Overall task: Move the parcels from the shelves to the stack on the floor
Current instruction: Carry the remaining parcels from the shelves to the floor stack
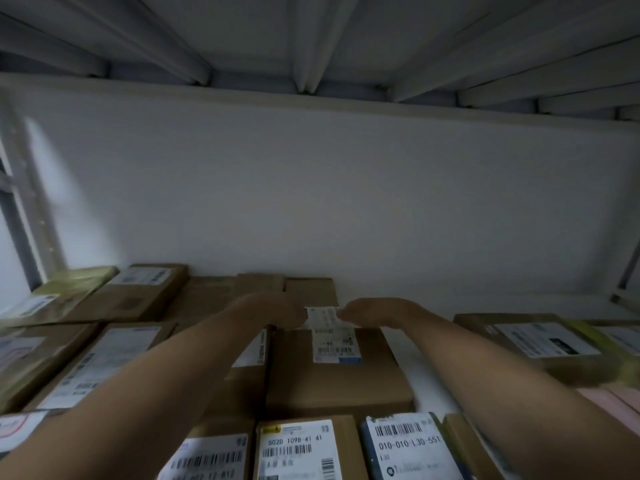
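You are looking into a dim shelf (408, 344) bay with a pale back wall (329, 188) and the ribbed underside of the upper shelf (311, 39) overhead; a grey upright (24, 209) stands at the far left. Cardboard parcels crowd the left side, among them a flat one with a long label (100, 365), and more lie at the far right (540, 341). Nearest you, a row of labelled boxes (298, 448) runs along the bottom edge, and your forearms cross over them. In the middle sits the brown parcel (339, 372) with a white barcode label near its far edge, bare shelf just to its right. Your left hand (277, 310) and right hand (367, 311) reach its far corners, fingers curled down over the far edge on either side of the label; the fingertips are hidden, so you cannot tell whether they truly grip.
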